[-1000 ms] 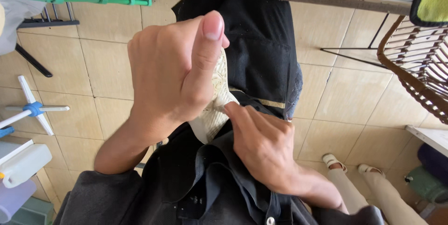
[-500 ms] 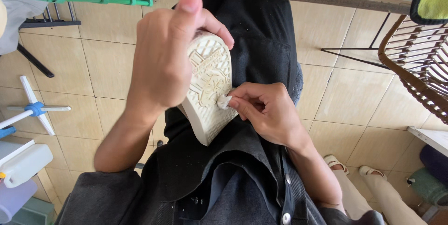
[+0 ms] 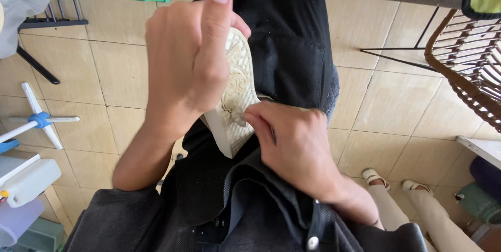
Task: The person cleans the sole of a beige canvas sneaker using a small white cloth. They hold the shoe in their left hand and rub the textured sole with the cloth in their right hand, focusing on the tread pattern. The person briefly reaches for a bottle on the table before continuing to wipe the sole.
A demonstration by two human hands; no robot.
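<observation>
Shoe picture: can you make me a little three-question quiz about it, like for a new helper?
1. True or false: the left hand holds the shoe with its sole turned up toward the camera.
2. What does the right hand touch? A) the basket B) the sole of the shoe C) the green crate
3. Fill in: the floor is covered with beige ____.

Key:
1. True; the patterned pale sole faces the camera.
2. B; its fingertips pinch at the middle of the sole.
3. tiles
</observation>
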